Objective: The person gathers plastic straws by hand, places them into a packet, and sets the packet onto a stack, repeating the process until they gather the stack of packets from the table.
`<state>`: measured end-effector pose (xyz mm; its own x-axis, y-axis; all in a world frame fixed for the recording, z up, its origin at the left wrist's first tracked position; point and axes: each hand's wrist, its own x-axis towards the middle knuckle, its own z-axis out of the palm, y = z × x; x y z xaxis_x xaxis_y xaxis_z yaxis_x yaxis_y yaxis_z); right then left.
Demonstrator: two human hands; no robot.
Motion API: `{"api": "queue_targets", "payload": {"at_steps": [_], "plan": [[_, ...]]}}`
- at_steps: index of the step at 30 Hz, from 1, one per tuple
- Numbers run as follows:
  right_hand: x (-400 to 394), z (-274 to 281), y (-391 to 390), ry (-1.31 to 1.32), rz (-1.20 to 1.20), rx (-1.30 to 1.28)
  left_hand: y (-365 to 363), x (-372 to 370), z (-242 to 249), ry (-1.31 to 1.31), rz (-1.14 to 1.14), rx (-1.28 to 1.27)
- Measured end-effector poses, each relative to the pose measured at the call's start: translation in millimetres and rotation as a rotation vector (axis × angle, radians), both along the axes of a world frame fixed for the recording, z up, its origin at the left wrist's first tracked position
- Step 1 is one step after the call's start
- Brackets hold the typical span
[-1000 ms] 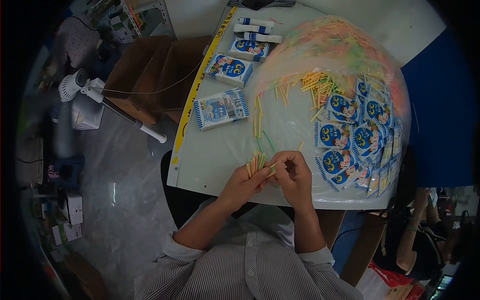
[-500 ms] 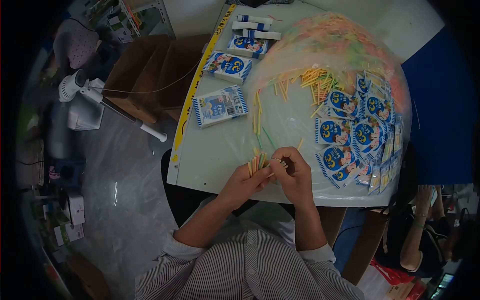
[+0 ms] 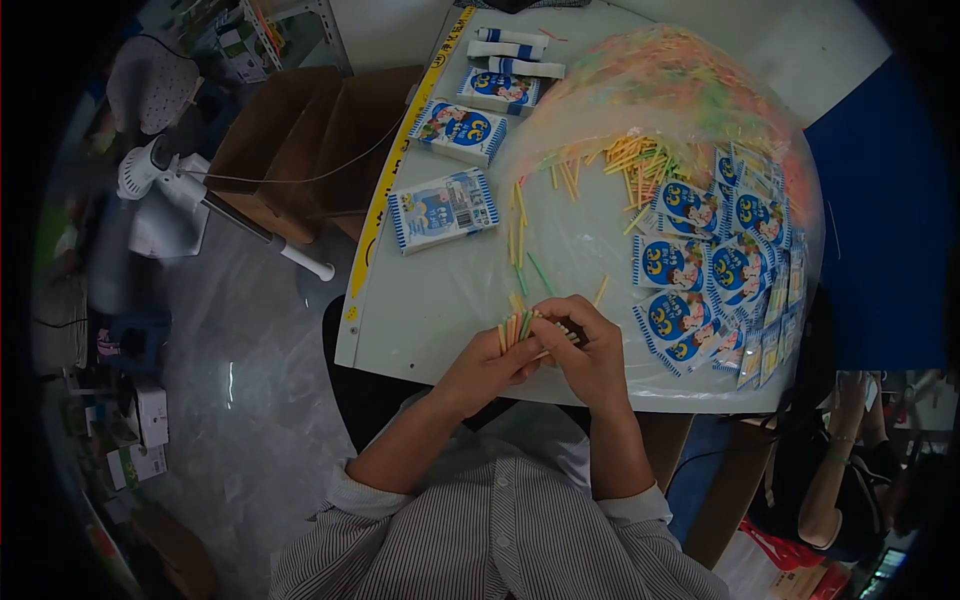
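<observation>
My left hand is closed round a bundle of thin coloured sticks, pale yellow, orange and green, whose ends stick up past my fingers. My right hand meets it at the table's front edge, its thumb and fingers bent round more stick ends. Where the two grips overlap, the sticks are partly hidden. Just beyond my hands a green stick and several yellow sticks lie on clear plastic. On the right, small blue-and-white packets lie in overlapping rows.
A large clear bag of coloured sticks spreads over the back of the white table. Larger blue-and-white packs lie at left, with folded wrappers behind. Cardboard boxes and a white fan stand beyond. A co-worker's arm shows at right.
My right thumb and fingers have shifted slightly against the sticks in my left hand. The view has moved a little; the packets and loose sticks stay put.
</observation>
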<state>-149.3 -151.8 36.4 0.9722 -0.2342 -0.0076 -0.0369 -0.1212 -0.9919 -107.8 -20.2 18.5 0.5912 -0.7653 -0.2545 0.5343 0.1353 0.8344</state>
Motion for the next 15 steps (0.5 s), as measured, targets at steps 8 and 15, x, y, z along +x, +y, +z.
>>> {"api": "queue_targets", "payload": {"at_steps": [8,15], "plan": [[-0.3,0.2,0.1,0.011,-0.043,0.150,-0.2,0.5,1.0,0.067,0.005,0.015],[1.2,-6.4,-0.2,-0.011,0.008,0.010,0.7,-0.6,-2.1,0.074,-0.001,-0.048]]}}
